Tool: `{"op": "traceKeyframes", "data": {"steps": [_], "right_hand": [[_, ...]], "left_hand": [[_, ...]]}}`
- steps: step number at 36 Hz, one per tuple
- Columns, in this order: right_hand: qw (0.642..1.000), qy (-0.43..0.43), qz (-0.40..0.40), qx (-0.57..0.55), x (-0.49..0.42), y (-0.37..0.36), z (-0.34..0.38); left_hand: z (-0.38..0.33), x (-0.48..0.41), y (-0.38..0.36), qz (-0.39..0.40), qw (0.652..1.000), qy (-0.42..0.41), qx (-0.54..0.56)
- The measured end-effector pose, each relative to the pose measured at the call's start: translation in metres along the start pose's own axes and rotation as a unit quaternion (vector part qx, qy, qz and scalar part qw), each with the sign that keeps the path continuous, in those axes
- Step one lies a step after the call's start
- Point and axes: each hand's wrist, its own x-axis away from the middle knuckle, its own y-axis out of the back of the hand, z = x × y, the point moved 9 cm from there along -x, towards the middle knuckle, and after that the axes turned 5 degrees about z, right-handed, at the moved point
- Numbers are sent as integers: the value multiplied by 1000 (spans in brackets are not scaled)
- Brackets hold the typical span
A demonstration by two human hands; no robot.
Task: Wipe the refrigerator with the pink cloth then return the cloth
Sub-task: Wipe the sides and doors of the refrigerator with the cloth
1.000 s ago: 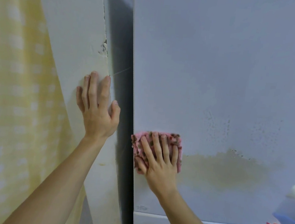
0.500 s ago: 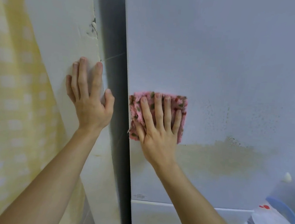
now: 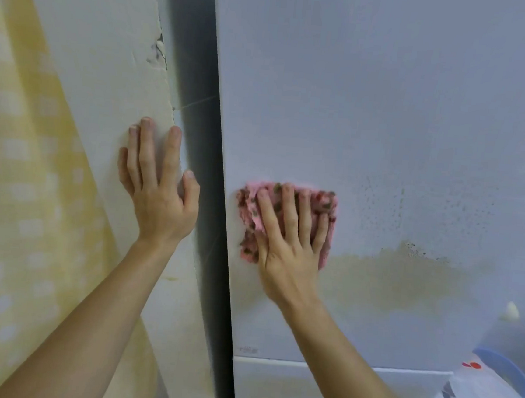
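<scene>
While the pink cloth lies flat against the refrigerator at mid-frame, its left side sits just beside the panel's left edge, with a dark gap beyond. Bare grey panel spreads above and to the right, and a brownish stain lies just right of the cloth's lower corner. The right hand presses the cloth with straight, spread fingers, gripping nothing. The left hand rests flat, fingers up, on the pale wall at the gap's edge, beside a yellow curtain.
</scene>
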Motion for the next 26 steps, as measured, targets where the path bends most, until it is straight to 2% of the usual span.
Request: {"op": "traceKeyframes", "data": {"steps": [4, 9, 18, 22, 26], "right_hand": [[997, -54, -52, -23, -44, 25, 2], [997, -56, -45, -23, -24, 11, 15], [991, 84, 91, 43, 114, -62, 24], [987, 93, 119, 52, 109, -65, 17], [991, 104, 81, 9, 72, -38, 15]], "left_hand": [[-1, 1, 0, 4, 1000, 1, -3], [-2, 0, 0, -4, 1000, 2, -9], [4, 4, 1, 10, 1000, -1, 2], [2, 0, 0, 13, 1000, -1, 7], [-2, -1, 2, 10, 1000, 4, 13]]}}
